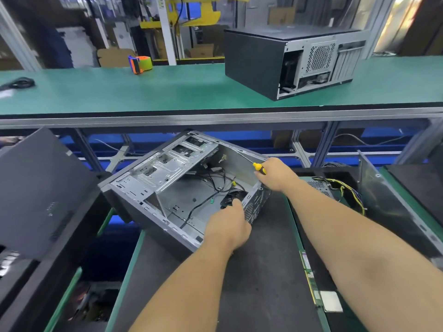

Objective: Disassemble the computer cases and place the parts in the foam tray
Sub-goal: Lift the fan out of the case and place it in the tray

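Observation:
An opened grey computer case (167, 178) lies tilted on the dark work mat (259, 271), its inside facing up with loose black cables and a black fan (233, 197) near the rear panel. My left hand (227, 226) grips the near rear edge of the case beside the fan. My right hand (275, 173) rests on the far rear corner of the case and holds a yellow and black screwdriver (259, 168). To the right sits a black foam tray (335, 178) holding a power supply (323, 188) with yellow cables.
A second, closed black case (287, 61) stands on the green conveyor (143, 89), with an orange tape dispenser (140, 64) farther left. A black side panel (43, 192) leans at left. A memory stick (309, 281) and a CPU chip (332, 301) lie at the mat's right edge.

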`<action>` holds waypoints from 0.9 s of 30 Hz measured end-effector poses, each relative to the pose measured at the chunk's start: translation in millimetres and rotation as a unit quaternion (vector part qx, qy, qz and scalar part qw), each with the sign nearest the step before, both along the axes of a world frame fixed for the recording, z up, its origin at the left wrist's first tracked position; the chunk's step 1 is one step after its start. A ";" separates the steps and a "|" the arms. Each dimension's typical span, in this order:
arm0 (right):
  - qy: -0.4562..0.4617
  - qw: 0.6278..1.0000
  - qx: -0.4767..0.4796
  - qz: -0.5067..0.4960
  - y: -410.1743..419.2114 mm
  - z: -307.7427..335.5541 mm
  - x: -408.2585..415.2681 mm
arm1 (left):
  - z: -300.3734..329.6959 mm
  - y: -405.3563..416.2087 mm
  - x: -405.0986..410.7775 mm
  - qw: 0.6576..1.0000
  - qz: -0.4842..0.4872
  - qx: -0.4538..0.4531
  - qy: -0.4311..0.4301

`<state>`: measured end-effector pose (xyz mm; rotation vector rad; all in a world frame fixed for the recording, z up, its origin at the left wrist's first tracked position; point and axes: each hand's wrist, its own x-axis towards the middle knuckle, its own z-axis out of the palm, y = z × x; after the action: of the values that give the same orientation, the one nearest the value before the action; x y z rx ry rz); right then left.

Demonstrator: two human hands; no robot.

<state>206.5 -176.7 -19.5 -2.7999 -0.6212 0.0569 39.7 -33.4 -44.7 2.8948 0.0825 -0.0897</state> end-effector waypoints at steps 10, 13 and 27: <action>-0.022 0.992 -0.052 -0.108 -11.5 -5.3 -98.3 | 5.6 77.8 -23.7 0.996 -0.094 0.006 -0.002; -0.086 0.984 -0.102 -0.121 -11.7 -10.6 -147.5 | 10.2 110.9 -26.5 0.998 -0.049 0.016 0.025; 0.051 0.971 0.110 -0.208 -40.0 0.5 -110.7 | 6.3 77.1 0.0 0.992 0.028 -0.033 0.117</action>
<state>95.8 -216.7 -19.1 -2.6291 -0.0070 0.0461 39.7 43.7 -38.4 2.8012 0.1984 -0.4148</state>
